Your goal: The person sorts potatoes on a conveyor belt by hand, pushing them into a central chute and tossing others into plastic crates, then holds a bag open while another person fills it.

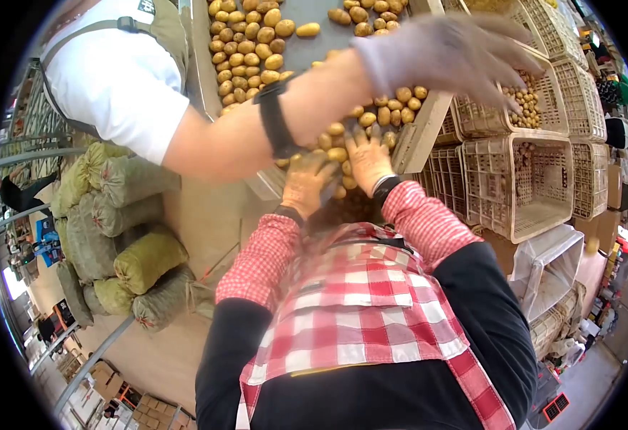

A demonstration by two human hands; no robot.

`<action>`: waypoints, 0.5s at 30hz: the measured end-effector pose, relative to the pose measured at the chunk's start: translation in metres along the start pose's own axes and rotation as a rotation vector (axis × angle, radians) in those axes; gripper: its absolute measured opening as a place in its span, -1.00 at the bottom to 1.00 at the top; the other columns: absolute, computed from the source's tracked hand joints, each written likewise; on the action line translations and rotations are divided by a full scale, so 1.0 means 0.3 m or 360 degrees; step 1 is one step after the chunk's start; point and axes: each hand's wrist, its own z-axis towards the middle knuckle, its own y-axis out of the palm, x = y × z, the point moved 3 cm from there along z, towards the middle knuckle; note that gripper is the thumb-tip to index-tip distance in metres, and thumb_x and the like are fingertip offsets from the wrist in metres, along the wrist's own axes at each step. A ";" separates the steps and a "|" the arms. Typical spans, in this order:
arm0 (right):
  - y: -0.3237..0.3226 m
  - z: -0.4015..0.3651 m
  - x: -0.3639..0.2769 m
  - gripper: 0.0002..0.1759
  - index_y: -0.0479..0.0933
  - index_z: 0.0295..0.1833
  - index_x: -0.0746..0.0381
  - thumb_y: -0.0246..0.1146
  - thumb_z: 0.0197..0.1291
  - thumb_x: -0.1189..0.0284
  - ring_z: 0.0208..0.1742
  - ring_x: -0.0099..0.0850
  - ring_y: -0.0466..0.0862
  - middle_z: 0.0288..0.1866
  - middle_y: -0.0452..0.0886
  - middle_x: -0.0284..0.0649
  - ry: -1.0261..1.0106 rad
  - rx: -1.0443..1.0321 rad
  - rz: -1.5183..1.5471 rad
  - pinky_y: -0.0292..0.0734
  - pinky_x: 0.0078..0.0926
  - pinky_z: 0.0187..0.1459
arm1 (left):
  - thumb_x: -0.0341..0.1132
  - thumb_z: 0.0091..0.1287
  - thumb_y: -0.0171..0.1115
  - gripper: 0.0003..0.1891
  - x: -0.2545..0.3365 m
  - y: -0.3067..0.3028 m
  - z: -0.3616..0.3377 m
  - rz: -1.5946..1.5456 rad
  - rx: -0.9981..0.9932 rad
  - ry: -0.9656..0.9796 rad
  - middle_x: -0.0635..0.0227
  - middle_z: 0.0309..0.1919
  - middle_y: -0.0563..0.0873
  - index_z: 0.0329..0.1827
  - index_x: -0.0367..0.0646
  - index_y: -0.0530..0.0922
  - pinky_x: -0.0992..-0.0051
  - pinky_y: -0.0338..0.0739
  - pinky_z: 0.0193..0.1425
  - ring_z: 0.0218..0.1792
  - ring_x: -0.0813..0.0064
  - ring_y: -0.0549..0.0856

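Potatoes lie spread over a grey sorting tray with wooden sides, thickest along its left and at its lower end. At that lower end, my left hand rests on the potatoes in a stained glove with dark fingertips, fingers apart. Beside it, my right hand lies over more potatoes, its gloved fingers spread. Neither hand appears to grip a potato. Below my hands, the spot where the tray ends is dark and blurred.
A co-worker's arm crosses above my hands, its grey-gloved hand blurred over the right side. Plastic crates are stacked at right, one holding small potatoes. Filled sacks are piled at left beside a metal rail.
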 end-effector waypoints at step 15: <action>-0.364 0.386 0.004 -0.55 0.50 0.41 -0.04 0.20 0.44 0.38 0.32 0.00 0.68 0.44 0.51 0.05 0.0358 0.0065 0.0564 0.66 -0.05 0.25 | -0.04 0.51 0.18 -0.58 0.010 0.024 0.023 0.0125 -0.0638 -0.0256 0.36 0.25 0.68 0.36 0.10 0.63 0.23 0.59 0.29 0.17 0.26 0.71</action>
